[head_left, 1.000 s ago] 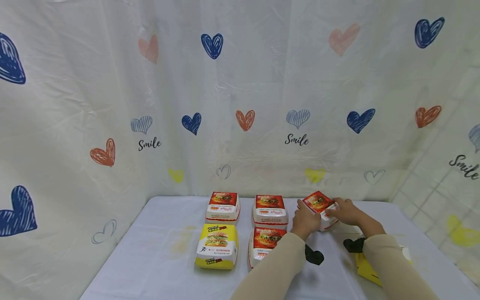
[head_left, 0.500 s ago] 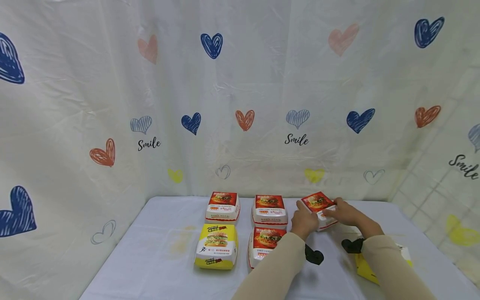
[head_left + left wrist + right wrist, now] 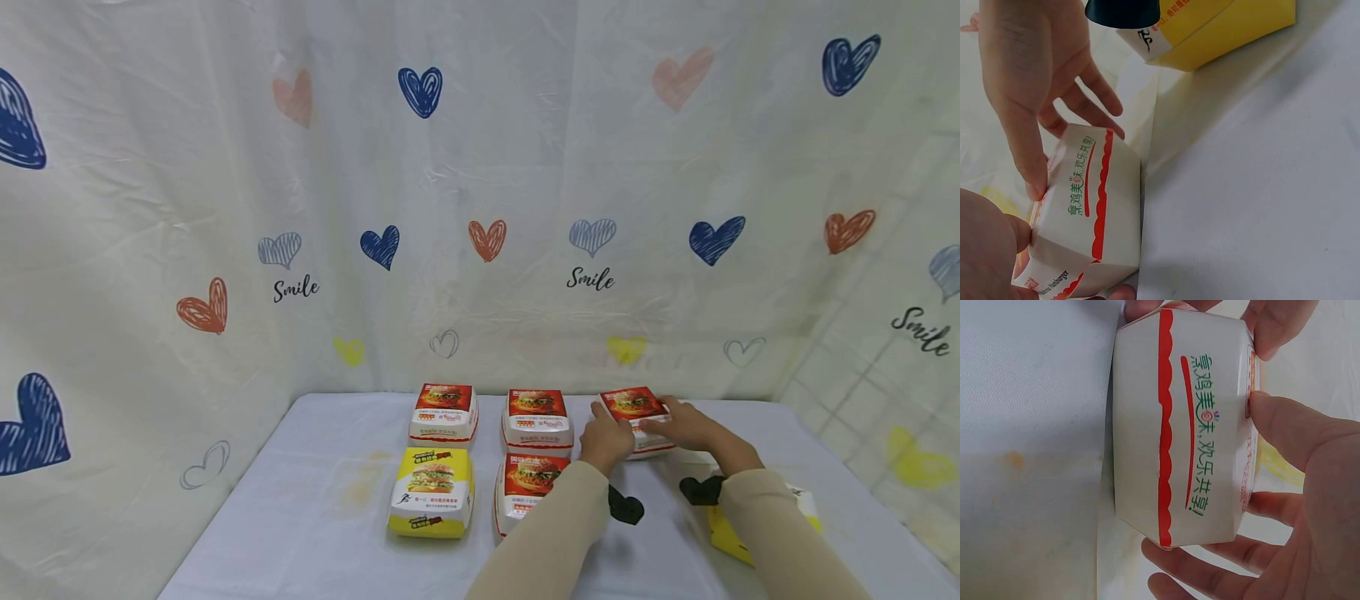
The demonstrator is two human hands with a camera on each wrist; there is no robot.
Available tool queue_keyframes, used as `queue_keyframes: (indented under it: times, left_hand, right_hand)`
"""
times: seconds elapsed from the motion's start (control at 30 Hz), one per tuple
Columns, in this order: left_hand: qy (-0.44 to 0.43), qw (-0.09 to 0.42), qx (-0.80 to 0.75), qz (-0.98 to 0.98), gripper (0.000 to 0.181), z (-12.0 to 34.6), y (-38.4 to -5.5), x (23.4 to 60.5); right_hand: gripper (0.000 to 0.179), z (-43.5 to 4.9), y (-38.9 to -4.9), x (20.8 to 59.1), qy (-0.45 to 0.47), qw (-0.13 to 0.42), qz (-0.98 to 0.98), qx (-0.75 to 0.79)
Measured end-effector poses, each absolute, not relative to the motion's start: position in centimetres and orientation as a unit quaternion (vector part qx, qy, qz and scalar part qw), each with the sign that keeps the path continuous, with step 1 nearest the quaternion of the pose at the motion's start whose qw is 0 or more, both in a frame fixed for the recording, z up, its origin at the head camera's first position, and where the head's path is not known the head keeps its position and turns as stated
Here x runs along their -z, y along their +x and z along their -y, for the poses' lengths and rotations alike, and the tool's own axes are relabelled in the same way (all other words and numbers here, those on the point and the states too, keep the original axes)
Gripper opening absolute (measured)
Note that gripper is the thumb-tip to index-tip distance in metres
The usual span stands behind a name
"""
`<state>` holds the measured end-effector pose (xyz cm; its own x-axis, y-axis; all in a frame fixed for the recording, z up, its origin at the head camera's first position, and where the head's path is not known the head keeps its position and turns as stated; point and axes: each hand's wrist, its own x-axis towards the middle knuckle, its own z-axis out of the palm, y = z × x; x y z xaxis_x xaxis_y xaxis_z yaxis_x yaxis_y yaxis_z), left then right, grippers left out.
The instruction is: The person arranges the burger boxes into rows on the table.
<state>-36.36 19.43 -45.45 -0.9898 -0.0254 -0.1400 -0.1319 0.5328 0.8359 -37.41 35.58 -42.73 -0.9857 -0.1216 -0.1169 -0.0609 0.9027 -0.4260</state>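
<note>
A red and white burger box (image 3: 633,408) stands at the back right of the table, its burger picture facing up. My left hand (image 3: 606,437) grips its left side, thumb on the lid and fingertips low at the base in the left wrist view. Around its right side lies my right hand (image 3: 690,427), the thumb pressing the lid's edge while the fingers spread along the side. In the right wrist view the box's front wall (image 3: 1141,444) meets the white cloth. To its left is a second red burger box (image 3: 537,417).
Another red burger box (image 3: 444,412) stands at the back left. In front are a yellow burger box (image 3: 432,492) and a red one (image 3: 528,483), partly behind my left sleeve. A yellow box (image 3: 727,533) sits under my right forearm. A heart-printed curtain (image 3: 480,167) hangs behind.
The burger box between my hands has turned from slanted to nearly in line with the back row and sits slightly lower. Both hands keep their grip on it.
</note>
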Motion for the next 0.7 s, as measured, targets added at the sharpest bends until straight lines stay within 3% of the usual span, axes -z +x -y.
queue_keyframes:
  times: [0.7]
  left_hand:
    - [-0.044,0.084,-0.488,-0.868,0.064,-18.69,-35.53,44.6]
  right_hand:
    - [0.089,-34.9,-36.7,42.41,-0.04,0.077,-0.972,0.218]
